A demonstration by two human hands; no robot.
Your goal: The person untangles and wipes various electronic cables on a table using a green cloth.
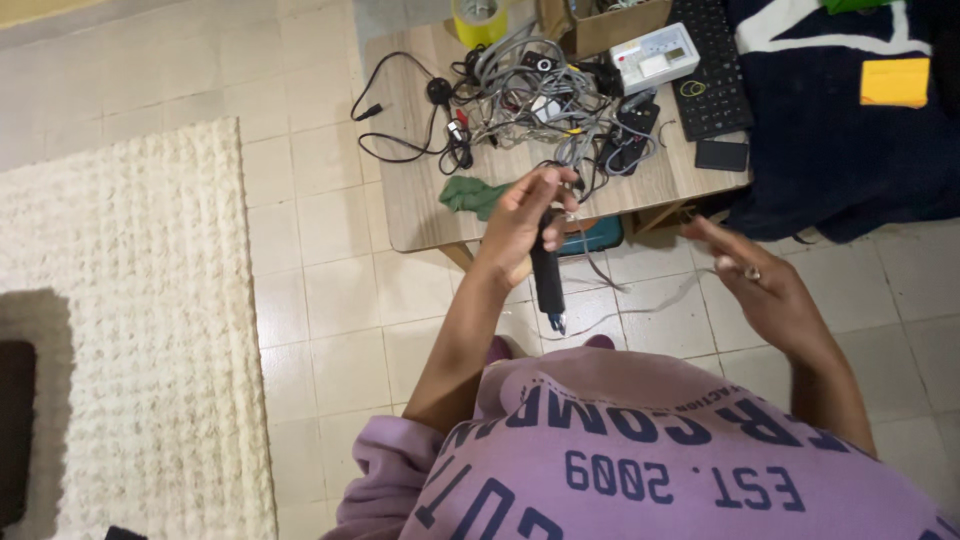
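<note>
Head view: your left hand [522,222] is closed around a black pen-shaped tool [547,275], tip pointing down toward 6 o'clock, held over the tiled floor just in front of the low wooden table [420,205]. Your right hand [752,275], at 3 o'clock from the tool, is blurred with fingers spread, pinching a thin cord [640,305]. Tangled cables [530,100] lie at 12 o'clock; a green cloth [468,195] sits beside your left hand.

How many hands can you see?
2. The left hand is over the table edge, holding a dark stick-shaped tool that points down. The right hand is off to the side over the tiled floor, blurred, touching a thin cable.
</note>
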